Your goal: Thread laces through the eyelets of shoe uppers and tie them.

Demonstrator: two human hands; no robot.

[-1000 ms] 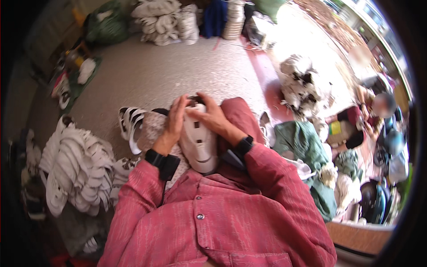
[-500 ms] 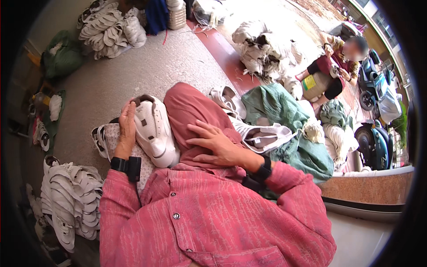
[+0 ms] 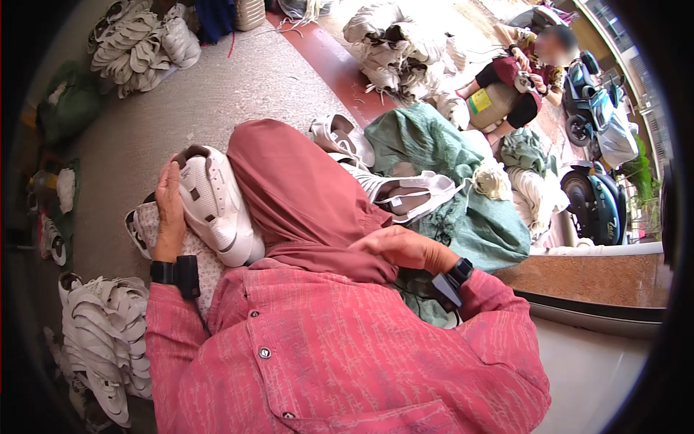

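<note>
A white shoe with a mesh upper and a small dark square patch rests against the left side of my raised leg. My left hand presses along its outer side, fingers straight and thumb hidden, holding it. Over the lap of my red trousers, my right hand is closed, fingertips together near the cloth; whatever they may pinch is too small to make out. To the right of the leg lie a white laced shoe and another pale shoe, both beside a green sack.
Stacks of white shoe uppers stand at the lower left, far left and far centre. A person sits at the upper right, holding a pale piece. Yarn bundles and a parked scooter are at right.
My right hand has lifted from lying spread on the leg, drawn back to the right, and closed its fingers. My left hand stays on the shoe. The whole view has shifted.
</note>
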